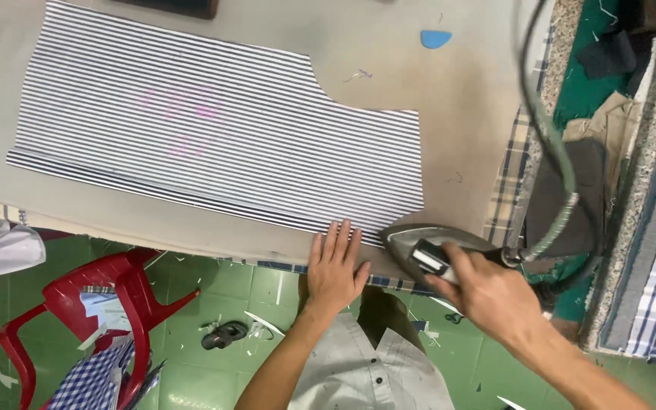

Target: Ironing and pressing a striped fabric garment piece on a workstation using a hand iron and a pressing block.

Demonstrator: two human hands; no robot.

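The left hand (334,266) lies flat and open, fingers spread on the near hem of the striped cloth (214,129), apparently pinning the fold down, while the right hand (487,292) is closed around the handle of the iron (430,244), whose pointed metal sole sits just beside those fingertips at the cloth's corner. The thin, crisp cloth lies smooth on the padded beige table (457,99); the iron's cord (552,137) loops away upward, and a red plastic chair (108,296) stands on the green tiled floor below.
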